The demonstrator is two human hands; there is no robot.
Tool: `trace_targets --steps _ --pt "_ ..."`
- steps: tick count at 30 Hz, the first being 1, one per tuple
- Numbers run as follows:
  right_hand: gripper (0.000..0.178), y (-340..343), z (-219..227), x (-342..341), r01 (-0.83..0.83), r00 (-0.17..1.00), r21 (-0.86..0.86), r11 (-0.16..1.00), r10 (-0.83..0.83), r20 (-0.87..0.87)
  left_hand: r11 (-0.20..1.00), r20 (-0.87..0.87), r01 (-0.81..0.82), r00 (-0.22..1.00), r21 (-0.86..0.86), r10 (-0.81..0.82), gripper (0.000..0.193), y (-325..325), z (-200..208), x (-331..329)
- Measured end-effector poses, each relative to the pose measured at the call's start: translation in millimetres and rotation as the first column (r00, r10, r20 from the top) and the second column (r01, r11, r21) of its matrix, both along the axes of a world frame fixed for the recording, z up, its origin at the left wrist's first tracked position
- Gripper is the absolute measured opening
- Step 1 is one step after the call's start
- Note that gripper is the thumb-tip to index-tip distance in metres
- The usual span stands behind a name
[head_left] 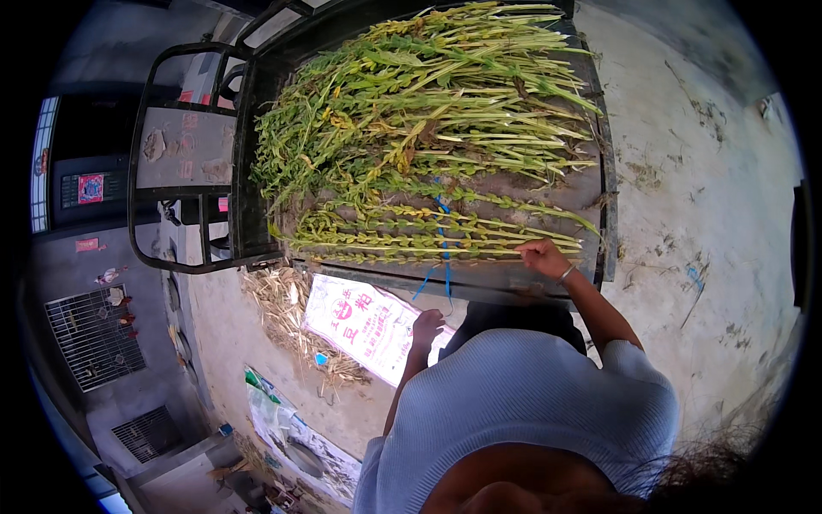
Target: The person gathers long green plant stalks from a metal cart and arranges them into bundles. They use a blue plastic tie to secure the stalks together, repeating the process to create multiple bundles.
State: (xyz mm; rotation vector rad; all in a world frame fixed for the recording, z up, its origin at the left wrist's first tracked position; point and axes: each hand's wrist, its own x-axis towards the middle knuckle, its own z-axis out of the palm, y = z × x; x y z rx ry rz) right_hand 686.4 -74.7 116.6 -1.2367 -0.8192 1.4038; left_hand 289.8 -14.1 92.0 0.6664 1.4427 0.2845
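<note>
On concrete ground [659,231], one cart bed [610,244] is carrying green stalks [428,111], too overlapped for counting. Your right hand [543,257] is curling at stem ends by its near right corner, your left hand [428,325] beyond the near edge; whether either is pinching, I cannot tell.

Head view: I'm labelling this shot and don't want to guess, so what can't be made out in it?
All in the head view:
Right hand: whether it grips any of the stalks; too small to tell.
Left hand: whether it holds the blue cord; too small and dim.
Blue cord: part of its run, hidden by the stalks.
Cart bed: much of its surface, covered by the stalks.
</note>
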Motion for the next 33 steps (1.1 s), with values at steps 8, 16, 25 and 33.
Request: trace_targets --steps 8,16,25,33 --pt "0.022 -37.5 -97.9 11.1 0.118 0.861 -0.123 0.985 -0.04 0.507 0.97 -0.192 0.232 0.951 -0.076 -0.243 0.018 -18.4 7.7 4.0" --pt "0.018 -58.3 -68.3 27.9 0.223 0.58 0.021 0.974 -0.151 0.8 0.843 -0.398 0.504 0.823 0.185 -0.405 0.018 -41.8 -29.0 -54.6" --pt "0.01 -56.7 -55.5 68.8 0.527 0.113 -0.137 0.839 0.09 0.989 0.957 -0.173 0.29 0.943 0.006 -0.284 0.023 -32.2 6.2 3.1" --pt "0.021 -27.5 -85.6 125.9 0.288 0.242 -0.553 0.782 0.499 0.832 0.957 -0.23 0.289 0.929 -0.04 -0.29 0.02 -14.9 25.8 19.7"
